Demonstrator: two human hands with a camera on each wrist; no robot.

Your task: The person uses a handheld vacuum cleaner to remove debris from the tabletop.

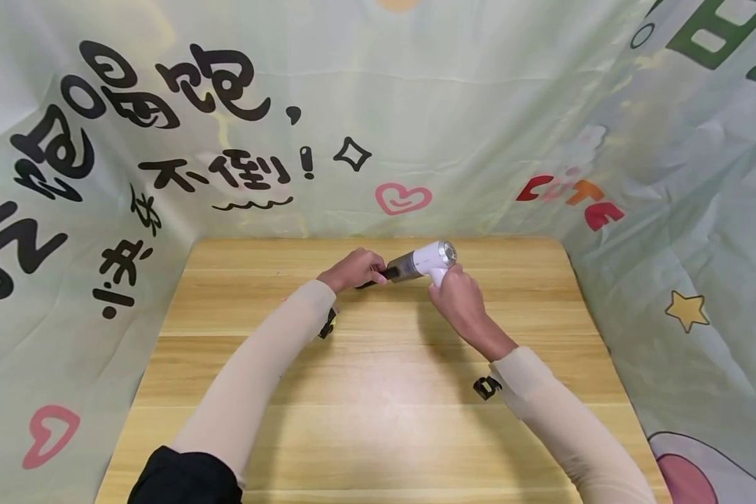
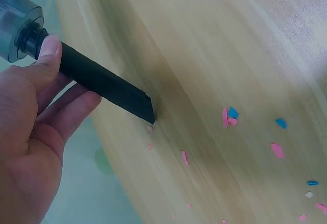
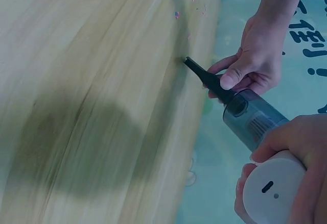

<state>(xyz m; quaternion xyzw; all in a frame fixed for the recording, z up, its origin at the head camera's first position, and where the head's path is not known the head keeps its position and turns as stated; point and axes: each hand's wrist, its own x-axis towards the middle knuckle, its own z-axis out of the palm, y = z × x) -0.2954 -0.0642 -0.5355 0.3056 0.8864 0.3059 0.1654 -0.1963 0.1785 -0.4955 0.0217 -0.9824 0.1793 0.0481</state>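
Head view: a light wood-grained tabletop [image 1: 384, 420] stands against pale green fabric walls [image 1: 479, 119] printed with black characters, hearts and a star. Near the far edge, a white handheld vacuum cleaner [image 1: 430, 257] with a smoky transparent cylindrical dust cup [image 1: 403, 267] is held above the table. Right hand [image 1: 460, 299] grips its handle; left hand [image 1: 355, 269] pinches the front end.

Left wrist view: thumb and fingers close round the black flat-ended nozzle [image 2: 104, 81] just beside the cup. Tip is at the wood near the table edge; contact cannot be told. Small pink and blue scraps [image 2: 277, 150] lie scattered nearby.

Right wrist view: fingers wrap the white handle. Inside the cup, a ribbed insert [image 3: 259, 127] shows; any scraps within cannot be made out.
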